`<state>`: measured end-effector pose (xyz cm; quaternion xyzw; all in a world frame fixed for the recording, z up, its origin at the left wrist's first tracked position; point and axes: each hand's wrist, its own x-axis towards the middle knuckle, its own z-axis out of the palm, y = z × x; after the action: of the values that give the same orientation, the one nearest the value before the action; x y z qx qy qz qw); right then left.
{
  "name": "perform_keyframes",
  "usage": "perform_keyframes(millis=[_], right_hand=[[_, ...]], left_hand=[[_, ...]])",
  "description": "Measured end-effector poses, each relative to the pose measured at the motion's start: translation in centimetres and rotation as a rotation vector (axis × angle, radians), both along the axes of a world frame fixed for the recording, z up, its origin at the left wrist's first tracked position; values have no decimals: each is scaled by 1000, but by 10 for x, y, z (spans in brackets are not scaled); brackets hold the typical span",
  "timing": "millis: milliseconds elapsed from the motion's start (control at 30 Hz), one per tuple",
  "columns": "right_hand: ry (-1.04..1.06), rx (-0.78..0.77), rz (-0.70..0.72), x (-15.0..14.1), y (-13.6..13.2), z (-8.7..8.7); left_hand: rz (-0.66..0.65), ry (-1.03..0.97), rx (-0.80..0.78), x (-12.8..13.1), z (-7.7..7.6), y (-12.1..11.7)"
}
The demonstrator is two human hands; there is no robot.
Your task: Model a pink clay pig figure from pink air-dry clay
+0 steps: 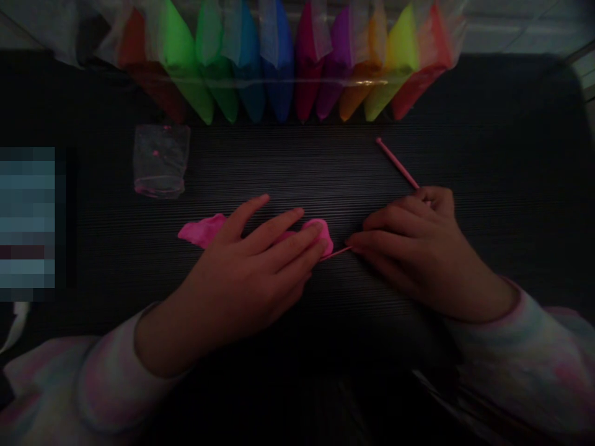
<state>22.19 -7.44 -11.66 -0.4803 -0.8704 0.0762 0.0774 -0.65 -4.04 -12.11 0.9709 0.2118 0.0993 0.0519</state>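
pink clay (199, 233) lies on the dark, fine-lined table (279, 161), partly covered by the left hand (260, 263). a ragged, pointed end of it shows on one side of the hand, and a rounded lobe shows under the fingertips on the other. the left hand's first fingers are spread over the clay, while the farther fingertips rest on that lobe.

just right of the clay is the right hand (406, 238), its fingertips pinching a thin pink stick (339, 251). the stick's other end meets the near edge of the clay's lobe, close to the left fingertips; whether it goes under the clay i cannot tell. a thicker pink rod (397, 162) runs out of the same hand's curled fingers, slanting away beyond the clay and to its right; how it is gripped is hidden.

beyond the clay and to its left lies a clear little bag (160, 161) with pink specks. farthest beyond the clay stands a row of coloured packets (281, 68) in clear plastic, running from rusty red through greens, blues, magenta, purple, orange and yellow to bright red. nearer than the clay are two pastel sleeves (125, 378).
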Motion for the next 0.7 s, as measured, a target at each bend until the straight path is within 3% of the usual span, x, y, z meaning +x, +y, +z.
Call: perform_keyframes(millis=[400,700], right_hand=[[10,95,-46,-8,11,-5],[-40,91,12,1,10,-3]], left_hand=[[-6,-49,-13,0,-2,2],[-4,-84,-26,-2,-2,0]])
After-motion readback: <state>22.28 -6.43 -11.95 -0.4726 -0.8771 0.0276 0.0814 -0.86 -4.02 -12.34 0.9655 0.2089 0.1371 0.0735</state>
